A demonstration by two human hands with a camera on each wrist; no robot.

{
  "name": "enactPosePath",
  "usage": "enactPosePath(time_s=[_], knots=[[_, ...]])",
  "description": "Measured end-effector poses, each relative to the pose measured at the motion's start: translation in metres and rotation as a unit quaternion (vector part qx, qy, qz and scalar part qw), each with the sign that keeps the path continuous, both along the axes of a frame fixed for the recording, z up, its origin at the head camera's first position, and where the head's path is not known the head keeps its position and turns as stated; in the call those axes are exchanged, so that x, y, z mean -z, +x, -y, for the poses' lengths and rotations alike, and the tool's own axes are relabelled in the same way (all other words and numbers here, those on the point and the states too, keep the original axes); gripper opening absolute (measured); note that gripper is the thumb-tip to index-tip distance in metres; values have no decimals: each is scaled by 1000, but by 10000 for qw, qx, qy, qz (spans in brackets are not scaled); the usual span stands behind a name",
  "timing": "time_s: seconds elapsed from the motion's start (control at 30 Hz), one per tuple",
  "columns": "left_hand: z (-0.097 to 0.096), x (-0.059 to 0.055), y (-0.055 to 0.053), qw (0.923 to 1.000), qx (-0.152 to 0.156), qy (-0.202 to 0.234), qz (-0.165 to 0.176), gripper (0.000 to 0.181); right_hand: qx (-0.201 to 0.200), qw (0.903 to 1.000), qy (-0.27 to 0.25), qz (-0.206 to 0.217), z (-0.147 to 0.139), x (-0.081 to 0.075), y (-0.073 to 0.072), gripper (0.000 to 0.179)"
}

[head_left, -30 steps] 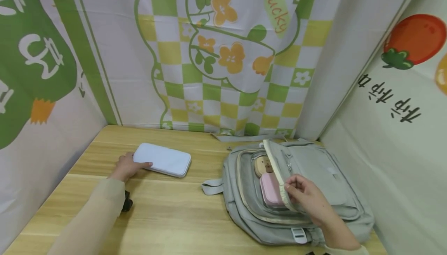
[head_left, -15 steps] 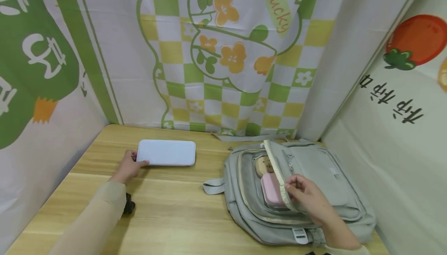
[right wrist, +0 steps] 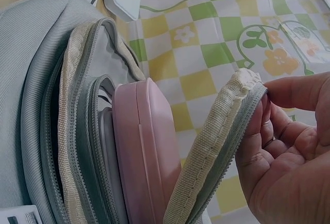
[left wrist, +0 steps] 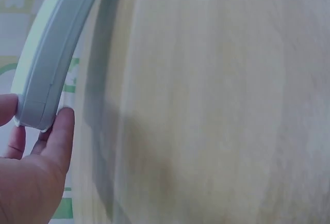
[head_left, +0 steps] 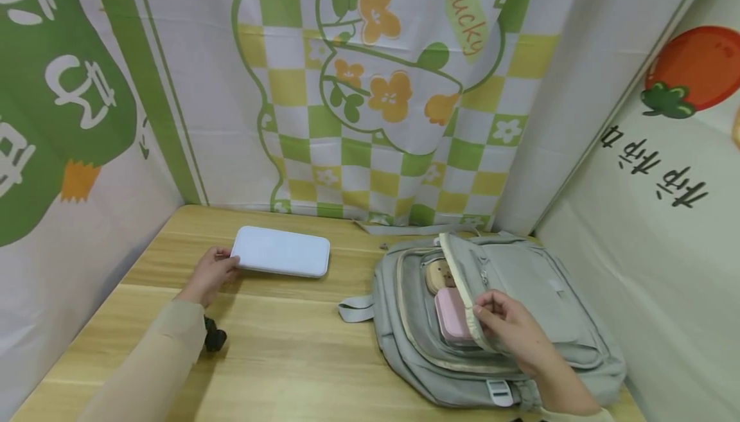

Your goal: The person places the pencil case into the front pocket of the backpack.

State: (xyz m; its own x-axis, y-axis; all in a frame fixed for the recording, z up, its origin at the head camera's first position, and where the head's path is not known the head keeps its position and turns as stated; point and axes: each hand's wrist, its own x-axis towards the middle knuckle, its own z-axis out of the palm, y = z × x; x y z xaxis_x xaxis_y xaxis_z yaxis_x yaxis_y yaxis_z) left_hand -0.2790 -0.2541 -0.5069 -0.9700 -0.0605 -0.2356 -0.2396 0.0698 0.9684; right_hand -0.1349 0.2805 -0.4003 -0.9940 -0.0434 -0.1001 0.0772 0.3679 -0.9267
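Note:
A slim pale, blue-white case (head_left: pixel 281 252) with rounded corners is at the back left of the table. My left hand (head_left: pixel 210 275) pinches its left end between thumb and fingers; in the left wrist view the case (left wrist: pixel 54 53) appears raised, with a shadow beside it. At the right lies a grey backpack (head_left: pixel 537 287) with its front pocket unzipped. My right hand (head_left: pixel 509 322) pinches the zipped edge of the pocket flap (right wrist: pixel 221 131) and holds it up. Inside the pocket sit a pink case (right wrist: pixel 147 141) and a round beige item (head_left: pixel 437 276), both partly covered by the flap.
The wooden table (head_left: pixel 289 351) meets a checked curtain (head_left: pixel 381 171) at the back and printed cloth walls on both sides. A grey strap loop (head_left: pixel 355 309) sticks out from the backpack's left side.
The left hand has shifted the pale case slightly right and back, turning it a little on the way. The right hand keeps its hold on the flap.

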Motion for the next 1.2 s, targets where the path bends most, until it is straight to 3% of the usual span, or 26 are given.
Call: enactPosePath(time_s=[0.17,0.47,0.6,0.77,1.03,1.2], knots=[[-3,-7,2,9964,-101,841,64,21,52,10000,2,17,1,0,0,10],[-10,-9,6,9927,-224,1184,63,19,117,9999,57,-42,2,0,0,11],[-15,-10,5,9876,-236,1542,143,38,104,9999,90,-90,2,0,0,11],[-33,-18,2,9807,-125,1947,147,52,121,9998,116,-84,0,-1,1,12],[-68,-30,1,9803,131,1972,-4,55,86,9998,161,29,-2,-3,1,13],[-91,-37,3,9784,256,2052,70,56,100,9998,140,37,-2,-5,2,12]])
